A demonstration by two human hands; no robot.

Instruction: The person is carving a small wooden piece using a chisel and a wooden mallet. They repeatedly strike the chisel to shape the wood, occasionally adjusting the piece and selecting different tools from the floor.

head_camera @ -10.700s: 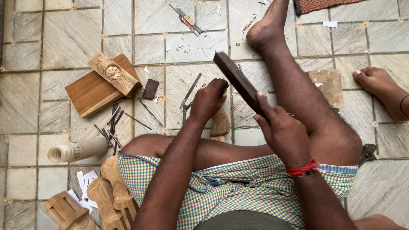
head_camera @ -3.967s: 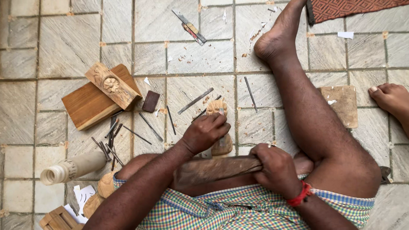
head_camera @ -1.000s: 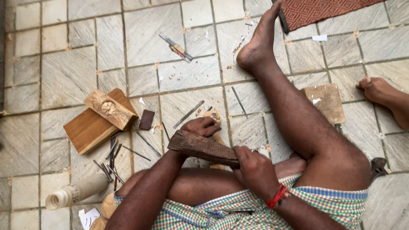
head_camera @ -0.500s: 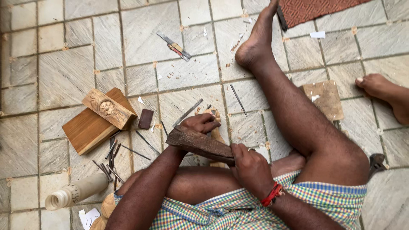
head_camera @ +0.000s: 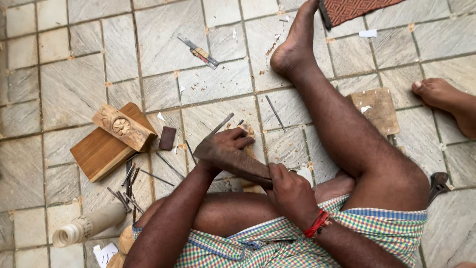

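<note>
Sitting on the tiled floor [head_camera: 74, 84] with 1 leg stretched out, a person holds a dark wooden board [head_camera: 243, 166] low over the lap, between both hands. The board is flat, brown and worn, with a rough, dull face; it tilts from upper left down to lower right, and its far end rises to a blunt corner. The left hand [head_camera: 225, 146] lies over the upper end, fingers curled across the top face, so its grip is closed on the board. The right hand [head_camera: 292, 193] wraps the lower end, also shut around the wood; a red thread band [head_camera: 317, 224] circles that wrist.

To the left on the floor rests a flat brown plank [head_camera: 99, 156] with a carved block [head_camera: 123, 127] bearing a flower pattern lying across it. Just beside these sits a small dark block [head_camera: 167, 138]. A scatter of thin metal chisels [head_camera: 130, 186] lies near the left elbow, and a pale turned wooden post [head_camera: 89, 224] lies below them. A folding ruler [head_camera: 198, 51] lies farther up. Another person's foot [head_camera: 439, 94] shows at the right edge, near a square wooden slab [head_camera: 377, 110].
</note>
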